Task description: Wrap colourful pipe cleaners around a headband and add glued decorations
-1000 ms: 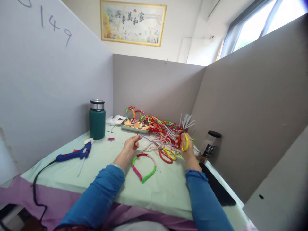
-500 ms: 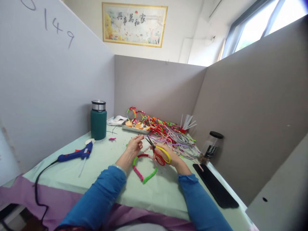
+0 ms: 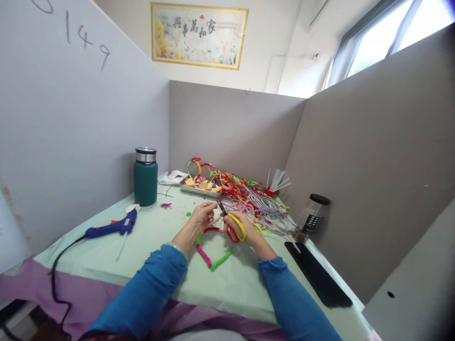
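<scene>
My right hand (image 3: 251, 233) is closed on a pair of scissors (image 3: 240, 224) with red and yellow handles. Their dark blades point up and left, near the fingertips of my left hand (image 3: 199, 220). That left hand is closed in a pinch, and what lies between its fingers is too small to make out. Below both hands, a hoop wrapped in pink, green and red fuzzy stems (image 3: 204, 255) lies on the pale green cloth (image 3: 209, 296). Part of the hoop's right side is hidden by the right hand and scissors.
A heap of coloured pipe cleaners (image 3: 263, 206) lies behind the hands, beside a metal tray (image 3: 202, 192) of small pieces. A blue glue gun (image 3: 112, 228) and green bottle (image 3: 145, 182) stand left. On the right are a jar (image 3: 313, 215) and a black slab (image 3: 318, 274).
The scissors have moved slightly left, and their blades have drawn closer together beside the left fingertips. My left hand has shifted slightly right; the hoop stays put.
</scene>
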A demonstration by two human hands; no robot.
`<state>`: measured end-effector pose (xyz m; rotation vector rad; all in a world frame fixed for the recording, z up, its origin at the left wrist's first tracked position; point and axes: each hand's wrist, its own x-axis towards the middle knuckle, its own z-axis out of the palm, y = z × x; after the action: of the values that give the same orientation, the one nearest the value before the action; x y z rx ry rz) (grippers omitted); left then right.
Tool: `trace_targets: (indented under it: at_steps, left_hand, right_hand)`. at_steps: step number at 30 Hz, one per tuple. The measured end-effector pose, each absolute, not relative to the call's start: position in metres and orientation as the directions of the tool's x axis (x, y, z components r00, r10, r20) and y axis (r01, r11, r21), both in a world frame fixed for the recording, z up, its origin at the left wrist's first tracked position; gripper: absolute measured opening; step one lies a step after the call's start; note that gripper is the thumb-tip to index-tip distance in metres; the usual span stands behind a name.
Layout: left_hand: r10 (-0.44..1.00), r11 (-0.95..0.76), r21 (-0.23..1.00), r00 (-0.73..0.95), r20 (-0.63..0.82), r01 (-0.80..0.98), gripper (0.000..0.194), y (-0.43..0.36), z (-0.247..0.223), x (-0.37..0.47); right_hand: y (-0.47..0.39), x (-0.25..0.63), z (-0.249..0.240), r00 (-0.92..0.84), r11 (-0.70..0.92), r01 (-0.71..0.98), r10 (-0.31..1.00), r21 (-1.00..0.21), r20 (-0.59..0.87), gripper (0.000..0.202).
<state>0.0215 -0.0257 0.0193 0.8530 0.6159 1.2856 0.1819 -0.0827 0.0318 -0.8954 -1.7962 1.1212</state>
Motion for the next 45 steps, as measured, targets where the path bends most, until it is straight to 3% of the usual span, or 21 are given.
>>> trace_targets:
  at_steps: [4,7,10,19,23,28,35,45]
  left_hand:
    - [0.960,0.037,0.824,0.249,0.128,-0.566,0.031,-0.028,0.021,0.020]
    - [0.912,0.016,0.813,0.342,0.227,-0.582,0.042,-0.032,0.024,0.019]
    - [0.883,0.048,0.819,0.408,0.233,-0.572,0.047,-0.038,0.028,0.019]
    - [0.894,0.041,0.849,0.399,0.205,-0.527,0.052,-0.052,0.040,0.018]
    - [0.871,0.041,0.870,0.444,0.210,-0.491,0.049,-0.046,0.033,0.019]
    - [0.907,-0.083,0.919,0.352,0.229,-0.385,0.045,-0.037,0.026,0.021]
    - [0.954,-0.279,0.921,0.031,0.299,-0.273,0.033,-0.026,0.022,0.020]
    - [0.956,-0.260,0.949,0.089,0.279,-0.179,0.026,-0.027,0.022,0.022]
  right_hand:
    - [-0.088,0.180,0.036,-0.420,0.397,0.156,0.856,-0.905,0.303,0.044]
    - [-0.092,0.181,0.039,-0.448,0.440,0.140,0.827,-0.887,0.340,0.047]
    - [-0.091,0.184,0.036,-0.459,0.460,0.104,0.809,-0.882,0.368,0.050]
    - [-0.075,0.187,0.017,-0.508,0.247,0.005,0.836,-0.969,0.210,0.062]
    - [-0.077,0.188,0.017,-0.514,0.261,-0.012,0.826,-0.965,0.230,0.064]
    - [-0.087,0.186,0.029,-0.428,0.394,0.059,0.840,-0.917,0.333,0.054]
    - [-0.086,0.180,0.031,-0.367,0.375,0.088,0.873,-0.923,0.320,0.039]
    - [-0.064,0.186,0.013,-0.342,0.369,0.130,0.888,-0.920,0.307,0.031]
